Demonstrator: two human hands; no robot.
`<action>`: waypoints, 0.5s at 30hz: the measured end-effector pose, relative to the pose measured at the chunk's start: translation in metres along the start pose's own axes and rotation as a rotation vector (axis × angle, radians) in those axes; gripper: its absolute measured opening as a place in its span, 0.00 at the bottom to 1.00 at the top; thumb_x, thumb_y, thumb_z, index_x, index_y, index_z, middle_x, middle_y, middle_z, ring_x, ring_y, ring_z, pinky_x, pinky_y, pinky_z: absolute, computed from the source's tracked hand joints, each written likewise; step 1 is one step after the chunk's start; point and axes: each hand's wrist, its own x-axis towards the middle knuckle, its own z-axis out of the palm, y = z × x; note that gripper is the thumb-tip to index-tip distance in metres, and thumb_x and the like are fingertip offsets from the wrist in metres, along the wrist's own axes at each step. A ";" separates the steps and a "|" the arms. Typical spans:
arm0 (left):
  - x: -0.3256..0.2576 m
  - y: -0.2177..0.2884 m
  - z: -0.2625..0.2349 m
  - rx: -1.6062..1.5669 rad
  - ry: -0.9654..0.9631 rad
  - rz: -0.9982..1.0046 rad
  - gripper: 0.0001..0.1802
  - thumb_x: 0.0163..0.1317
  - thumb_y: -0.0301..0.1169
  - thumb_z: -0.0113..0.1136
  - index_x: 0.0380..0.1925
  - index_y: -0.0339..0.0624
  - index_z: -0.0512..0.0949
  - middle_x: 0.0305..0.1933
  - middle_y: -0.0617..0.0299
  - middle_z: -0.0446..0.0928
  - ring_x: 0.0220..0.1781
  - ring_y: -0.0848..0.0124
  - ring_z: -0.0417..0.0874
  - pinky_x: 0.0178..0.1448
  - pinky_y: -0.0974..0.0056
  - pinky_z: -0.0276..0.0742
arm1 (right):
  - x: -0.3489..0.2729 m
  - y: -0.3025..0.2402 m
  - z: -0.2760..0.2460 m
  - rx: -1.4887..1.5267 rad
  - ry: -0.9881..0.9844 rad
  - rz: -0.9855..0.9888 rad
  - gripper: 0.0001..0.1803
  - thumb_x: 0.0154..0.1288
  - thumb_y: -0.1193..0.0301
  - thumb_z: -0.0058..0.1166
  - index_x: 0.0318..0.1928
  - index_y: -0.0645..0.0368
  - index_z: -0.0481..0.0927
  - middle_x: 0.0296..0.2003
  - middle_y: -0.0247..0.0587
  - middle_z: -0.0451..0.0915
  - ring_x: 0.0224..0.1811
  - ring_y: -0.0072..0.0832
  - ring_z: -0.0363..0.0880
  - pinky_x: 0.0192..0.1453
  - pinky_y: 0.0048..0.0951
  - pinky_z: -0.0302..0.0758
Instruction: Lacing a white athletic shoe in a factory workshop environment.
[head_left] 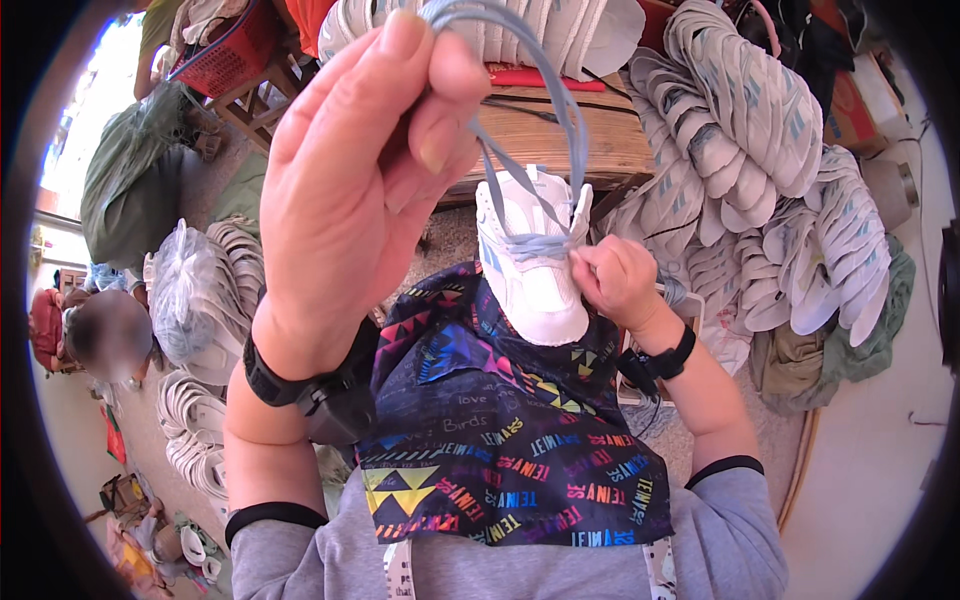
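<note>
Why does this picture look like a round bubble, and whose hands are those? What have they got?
There's no robot here, just a person with two bare hands. The one picture comes from a wide camera worn on the head, looking down, so straight edges bend and near things look huge. That's why the left hand seems so big: it's raised close to the camera. It pinches a blue-grey lace that reaches down to a white shoe. The right hand is curled against the shoe's side; I can't tell exactly what it pinches. The shoe's toe points toward the person's dark patterned apron. Beyond is a wooden table with something red on it. Pale shoe pieces are stacked around.
</note>
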 end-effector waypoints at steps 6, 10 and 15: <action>0.002 -0.016 0.017 0.312 0.096 -0.162 0.18 0.77 0.39 0.43 0.42 0.35 0.78 0.31 0.67 0.75 0.24 0.85 0.63 0.28 0.78 0.57 | 0.060 -0.049 -0.023 0.695 0.048 0.427 0.08 0.63 0.76 0.57 0.43 0.62 0.78 0.35 0.39 0.80 0.35 0.25 0.79 0.41 0.29 0.75; 0.011 -0.028 -0.004 0.431 0.193 -0.065 0.17 0.75 0.36 0.47 0.46 0.35 0.79 0.32 0.69 0.75 0.27 0.84 0.65 0.30 0.78 0.58 | 0.100 -0.051 -0.043 1.429 -0.207 0.736 0.09 0.71 0.74 0.49 0.46 0.63 0.79 0.38 0.36 0.81 0.39 0.21 0.78 0.46 0.26 0.74; -0.019 -0.033 -0.076 0.207 0.467 -0.217 0.13 0.74 0.32 0.50 0.48 0.33 0.76 0.29 0.72 0.67 0.26 0.83 0.61 0.32 0.77 0.59 | 0.100 0.034 -0.055 1.659 0.145 0.791 0.11 0.74 0.70 0.45 0.44 0.64 0.78 0.26 0.27 0.72 0.30 0.18 0.72 0.41 0.24 0.72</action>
